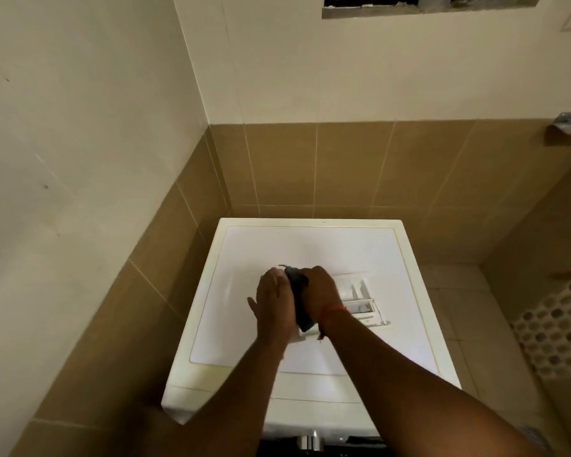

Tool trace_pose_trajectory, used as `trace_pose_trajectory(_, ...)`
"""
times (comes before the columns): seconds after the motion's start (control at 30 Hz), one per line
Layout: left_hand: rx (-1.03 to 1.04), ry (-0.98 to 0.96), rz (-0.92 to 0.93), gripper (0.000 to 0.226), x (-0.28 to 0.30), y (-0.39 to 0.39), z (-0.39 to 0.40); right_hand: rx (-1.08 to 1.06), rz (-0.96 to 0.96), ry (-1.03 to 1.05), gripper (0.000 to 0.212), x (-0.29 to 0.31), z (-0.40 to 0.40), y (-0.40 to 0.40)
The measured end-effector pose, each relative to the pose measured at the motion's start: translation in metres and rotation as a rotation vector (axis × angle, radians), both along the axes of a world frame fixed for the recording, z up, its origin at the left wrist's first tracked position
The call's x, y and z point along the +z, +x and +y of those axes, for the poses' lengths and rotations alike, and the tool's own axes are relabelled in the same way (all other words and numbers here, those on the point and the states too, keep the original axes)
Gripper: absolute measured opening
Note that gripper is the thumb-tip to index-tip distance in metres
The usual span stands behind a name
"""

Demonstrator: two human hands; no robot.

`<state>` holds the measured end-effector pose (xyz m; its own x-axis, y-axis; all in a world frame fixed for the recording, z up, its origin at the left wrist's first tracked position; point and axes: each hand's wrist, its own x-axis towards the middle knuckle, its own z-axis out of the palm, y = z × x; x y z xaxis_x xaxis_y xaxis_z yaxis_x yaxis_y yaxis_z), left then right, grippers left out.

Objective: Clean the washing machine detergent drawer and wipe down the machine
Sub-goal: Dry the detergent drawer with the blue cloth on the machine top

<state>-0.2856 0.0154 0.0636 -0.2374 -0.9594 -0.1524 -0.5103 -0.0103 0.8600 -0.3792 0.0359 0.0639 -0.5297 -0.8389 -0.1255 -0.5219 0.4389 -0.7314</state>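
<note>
A white washing machine (251, 252) stands in the tiled corner, seen from above. The white detergent drawer (360, 300), with several compartments, lies on the machine's top at the right. Both hands meet over the middle of the top around a dark cloth (299, 298). My right hand (320, 293) grips the cloth's upper part, a red thread round its wrist. My left hand (272, 300) lies against the cloth's left side with its fingers on it. The cloth's lower end hangs down between the wrists.
Brown wall tiles (343, 166) close in behind and to the left of the machine. To the right is a tiled floor with a white honeycomb mat (561, 331). A metal fitting (564, 127) sticks out of the right wall. A vent opening (409, 4) sits high up.
</note>
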Motion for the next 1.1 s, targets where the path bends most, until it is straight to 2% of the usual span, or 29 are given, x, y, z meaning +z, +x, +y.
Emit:
trace_pose_trajectory(0.1, -0.005, -0.079, -0.061, 0.072, -0.005, 0.001, 0.004, 0.125, 0.019, -0.005, 0.017, -0.011, -0.005, 0.014)
trace_pose_trajectory(0.2, -0.015, -0.112, -0.081, 0.077, -0.011, -0.004, -0.001, 0.149, 0.007, -0.081, 0.008, -0.013, 0.003, 0.014)
trace_pose_trajectory(0.23, -0.014, -0.12, -0.083, 0.078, -0.012, -0.005, -0.001, 0.167, -0.017, -0.076, 0.013, -0.014, 0.006, 0.013)
trace_pose_trajectory(0.33, -0.014, -0.128, -0.082, 0.078, -0.016, -0.004, -0.001, 0.315, 0.026, -0.056, 0.051, -0.012, 0.023, 0.014)
trace_pose_trajectory(0.37, -0.017, -0.13, -0.081, 0.077, -0.016, -0.003, -0.001, 0.352, 0.042, -0.044, 0.056, -0.009, 0.031, 0.016)
trace_pose_trajectory(0.47, -0.016, -0.146, -0.081, 0.078, -0.016, -0.002, -0.001, 0.457, 0.229, -0.085, 0.053, -0.012, 0.059, 0.022)
trace_pose_trajectory(0.53, -0.023, -0.159, -0.101, 0.082, -0.016, -0.002, 0.0, 0.465, 0.282, -0.187, 0.055, -0.021, 0.074, 0.02)
trace_pose_trajectory(0.63, -0.03, -0.171, -0.142, 0.078, -0.018, -0.003, 0.0, 0.468, 0.258, -0.252, 0.065, -0.013, 0.083, 0.013)
trace_pose_trajectory(0.73, -0.02, -0.17, -0.162, 0.077, -0.016, -0.002, 0.001, 0.517, 0.256, -0.28, 0.058, 0.005, 0.092, -0.005)
trace_pose_trajectory(0.8, -0.034, -0.188, -0.183, 0.079, -0.016, -0.001, 0.002, 0.373, 0.234, -0.215, 0.055, 0.014, 0.1, -0.027)
trace_pose_trajectory(0.83, -0.04, -0.199, -0.195, 0.078, -0.016, -0.001, 0.002, 0.232, 0.05, -0.176, 0.052, 0.019, 0.105, -0.039)
trace_pose_trajectory(0.87, -0.041, -0.207, -0.204, 0.079, -0.016, -0.001, 0.002, 0.077, -0.24, -0.19, 0.047, 0.023, 0.11, -0.052)
trace_pose_trajectory(0.97, -0.035, -0.215, -0.208, 0.085, -0.017, -0.002, 0.001, -0.25, -0.987, -0.367, 0.033, 0.041, 0.133, -0.081)
trace_pose_trajectory(1.03, -0.036, -0.214, -0.199, 0.085, -0.018, -0.002, 0.001, -0.357, -1.336, -0.396, 0.031, 0.042, 0.146, -0.085)
trace_pose_trajectory(1.1, -0.043, -0.209, -0.193, 0.082, -0.02, -0.001, 0.001, -0.403, -1.5, -0.396, 0.037, 0.038, 0.153, -0.083)
